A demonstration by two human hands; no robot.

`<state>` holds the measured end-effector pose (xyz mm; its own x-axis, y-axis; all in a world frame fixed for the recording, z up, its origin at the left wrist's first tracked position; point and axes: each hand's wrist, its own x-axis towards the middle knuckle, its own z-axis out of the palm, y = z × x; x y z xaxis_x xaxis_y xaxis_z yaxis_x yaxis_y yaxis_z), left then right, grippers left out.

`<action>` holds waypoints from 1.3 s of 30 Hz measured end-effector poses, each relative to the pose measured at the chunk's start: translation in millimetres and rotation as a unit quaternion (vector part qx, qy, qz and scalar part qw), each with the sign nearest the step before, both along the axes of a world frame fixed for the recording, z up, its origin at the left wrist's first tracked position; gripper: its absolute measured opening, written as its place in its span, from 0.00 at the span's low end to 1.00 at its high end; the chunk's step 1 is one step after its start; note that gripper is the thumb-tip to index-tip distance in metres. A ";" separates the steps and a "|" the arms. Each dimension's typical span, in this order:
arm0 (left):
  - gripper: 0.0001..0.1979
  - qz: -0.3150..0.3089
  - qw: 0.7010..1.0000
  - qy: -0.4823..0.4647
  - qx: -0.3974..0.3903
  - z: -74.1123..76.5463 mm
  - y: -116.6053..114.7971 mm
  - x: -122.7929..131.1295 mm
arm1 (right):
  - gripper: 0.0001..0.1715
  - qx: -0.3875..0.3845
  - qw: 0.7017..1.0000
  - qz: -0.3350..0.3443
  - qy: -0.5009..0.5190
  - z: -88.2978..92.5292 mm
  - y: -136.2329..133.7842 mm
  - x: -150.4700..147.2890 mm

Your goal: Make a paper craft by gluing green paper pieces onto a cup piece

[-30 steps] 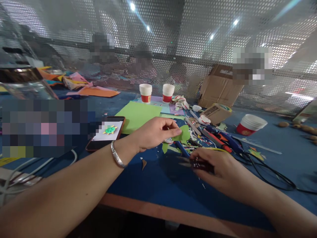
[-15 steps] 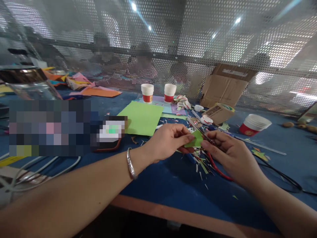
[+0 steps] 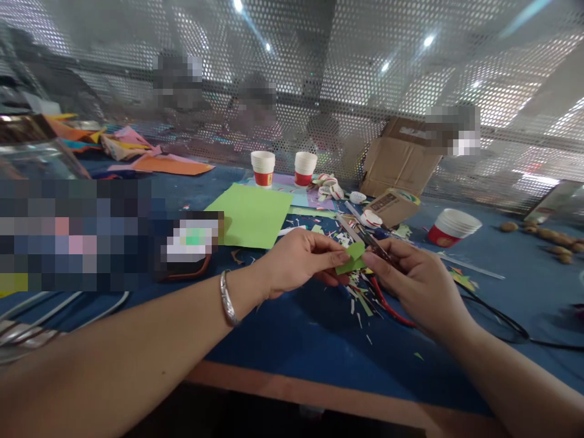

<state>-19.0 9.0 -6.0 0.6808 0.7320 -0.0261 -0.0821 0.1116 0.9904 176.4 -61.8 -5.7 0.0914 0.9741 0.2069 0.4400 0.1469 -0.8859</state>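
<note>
My left hand (image 3: 298, 261) pinches a small green paper piece (image 3: 350, 258) between thumb and fingers, above the blue table (image 3: 292, 334). My right hand (image 3: 413, 286) is closed on a pair of small scissors (image 3: 365, 238) whose blades meet the paper's right edge. A silver bracelet (image 3: 227, 298) circles my left wrist. Paper scraps (image 3: 362, 301) lie scattered on the table just under both hands.
A green paper sheet (image 3: 250, 214) lies behind my left hand, beside a phone (image 3: 189, 249). Two red-and-white paper cups (image 3: 263, 168) stand at the back, a cup stack (image 3: 454, 226) at right. A cardboard box (image 3: 401, 161), black cable (image 3: 502, 322) and perforated metal screen (image 3: 319, 91) bound the area.
My right hand picked the scissors up off the table and brought them to the green piece. My left hand shifted slightly toward me with the paper.
</note>
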 end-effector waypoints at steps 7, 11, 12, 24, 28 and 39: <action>0.04 0.006 1.000 0.007 -0.005 1.8 -1.2 1.3 | 0.20 -0.019 0.995 -0.003 0.095 -3.7 -0.6 -0.8; 0.04 0.015 1.000 -0.002 -0.023 1.8 -1.1 1.1 | 0.20 -0.025 0.991 0.003 0.132 -3.4 -1.1 -2.1; 0.04 0.021 0.999 -0.007 -0.032 1.4 -0.6 1.0 | 0.19 -0.022 0.990 0.006 0.136 -3.4 -1.3 -2.2; 0.08 0.012 0.999 0.002 0.046 -4.6 -0.8 3.8 | 0.20 -0.014 0.989 0.006 0.145 -6.4 1.5 -2.1; 0.07 0.004 0.998 0.032 0.055 -3.3 -1.3 2.7 | 0.20 -0.020 0.992 0.010 0.121 -2.9 -0.1 -3.2; 0.11 0.011 0.999 0.034 0.012 3.9 -6.4 3.6 | 0.16 -0.019 0.998 0.022 0.060 -1.2 -1.2 -3.7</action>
